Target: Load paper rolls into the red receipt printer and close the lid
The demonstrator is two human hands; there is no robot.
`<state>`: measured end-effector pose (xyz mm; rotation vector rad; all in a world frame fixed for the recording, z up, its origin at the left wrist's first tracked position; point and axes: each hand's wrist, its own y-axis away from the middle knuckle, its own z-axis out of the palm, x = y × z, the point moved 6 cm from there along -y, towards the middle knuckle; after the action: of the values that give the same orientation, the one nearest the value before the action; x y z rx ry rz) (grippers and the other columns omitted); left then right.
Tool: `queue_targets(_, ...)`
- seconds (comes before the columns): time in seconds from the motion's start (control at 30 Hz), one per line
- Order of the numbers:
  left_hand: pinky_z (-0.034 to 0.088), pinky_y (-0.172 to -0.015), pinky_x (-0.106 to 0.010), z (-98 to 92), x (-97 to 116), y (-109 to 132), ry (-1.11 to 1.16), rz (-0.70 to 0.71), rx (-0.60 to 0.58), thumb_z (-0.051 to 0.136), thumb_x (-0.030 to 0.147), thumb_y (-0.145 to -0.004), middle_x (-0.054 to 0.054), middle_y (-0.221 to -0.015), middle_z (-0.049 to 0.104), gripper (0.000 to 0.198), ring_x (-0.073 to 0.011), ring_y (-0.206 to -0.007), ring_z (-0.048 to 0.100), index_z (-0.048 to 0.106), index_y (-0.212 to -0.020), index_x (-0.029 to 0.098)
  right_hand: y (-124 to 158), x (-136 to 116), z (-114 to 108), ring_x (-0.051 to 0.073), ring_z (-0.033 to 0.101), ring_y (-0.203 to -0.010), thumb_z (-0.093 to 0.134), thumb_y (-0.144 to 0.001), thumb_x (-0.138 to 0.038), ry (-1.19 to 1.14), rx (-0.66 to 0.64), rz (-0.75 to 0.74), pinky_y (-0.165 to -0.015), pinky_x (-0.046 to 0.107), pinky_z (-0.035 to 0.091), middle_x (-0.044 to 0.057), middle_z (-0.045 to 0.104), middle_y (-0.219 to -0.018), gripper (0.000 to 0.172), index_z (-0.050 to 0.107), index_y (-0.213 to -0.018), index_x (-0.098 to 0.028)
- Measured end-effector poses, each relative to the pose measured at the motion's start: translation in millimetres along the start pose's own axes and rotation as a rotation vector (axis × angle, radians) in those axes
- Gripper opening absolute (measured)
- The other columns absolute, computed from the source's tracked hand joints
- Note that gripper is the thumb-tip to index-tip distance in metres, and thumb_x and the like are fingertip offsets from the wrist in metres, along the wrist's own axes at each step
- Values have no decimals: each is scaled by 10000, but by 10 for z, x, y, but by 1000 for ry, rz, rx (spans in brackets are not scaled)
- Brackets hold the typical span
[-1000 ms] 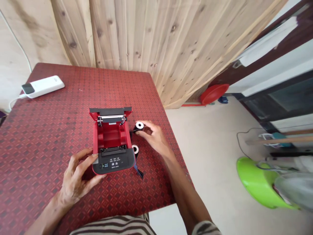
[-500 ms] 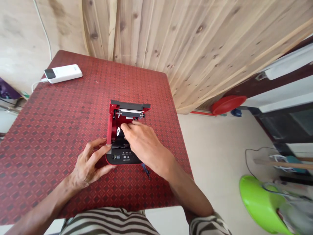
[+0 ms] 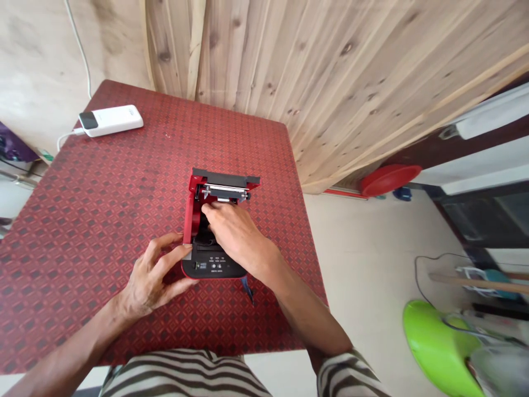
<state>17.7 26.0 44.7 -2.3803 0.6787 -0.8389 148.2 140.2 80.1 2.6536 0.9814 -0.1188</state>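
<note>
Since a second earlier, on the red tabletop (image 3: pixel 140 179), the open printer (image 3: pixel 215 268) at centre frame had taken in the right hand (image 3: pixel 238 231), its hold hidden. The left hand (image 3: pixel 151 278) gripped the lower-left corner between its fingers. The folded black strip (image 3: pixel 205 238) might crease if pressed crookedly.

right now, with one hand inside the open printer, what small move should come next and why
Probably press gently down with the right hand: its fingers reach into the open printer, black film shows just below them, and the left hand braces the near left corner. That hand hides whether anything is seated, so go lightly.
</note>
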Motion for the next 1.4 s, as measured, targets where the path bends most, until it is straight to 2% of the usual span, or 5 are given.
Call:
queue_targets(0.47,624,-925,-471,-175,-162,-68,210,-253,-65,529,624,-993,-180,-1329,634,733,-274,-1091,687,356,-1568,204,687,85,-226,206,685,-1054,656,-1016,-277,-479,356,-344,-970,395,575,77,790,-1144,252,722,-1231,-162)
queue_targets(0.73,525,-1066,-467,-312,-332,-1111,107,-113,77,434,684,-1012,-170,-1473,518,766,-303,-1331,514,389,-1560,150,761,45,-77,186,614,-908,554,-1045,-115,-415,531,-264,-863,342,553,53,724,-929,183,723,-1011,-176)
queue_targets(0.83,487,-1124,-463,-160,-324,-1333,218,-129,-45,321,593,-1078,-162,-1494,539,679,-266,-1341,556,308,-1600,159,880,-53,-102,185,598,-890,502,-1048,-69,-327,651,-265,-859,340,555,62,725,-909,226,711,-1038,-153)
queue_targets(1.1,463,-1186,-562,-106,-1,-822,118,28,-276,483,727,-969,-166,-1477,557,778,-341,-1389,545,439,-1552,214,1122,-262,45,214,679,-927,541,-1042,-147,-21,797,-280,-821,369,569,87,784,-995,202,716,-1138,-176)
queue_targets(1.4,460,-1204,-568,11,91,-502,-32,205,-237,756,541,-885,-183,-1452,596,812,-364,-1435,536,443,-1549,194,1128,-251,57,210,720,-924,550,-1022,-112,-14,886,-283,-825,348,597,84,806,-987,203,704,-1148,-158)
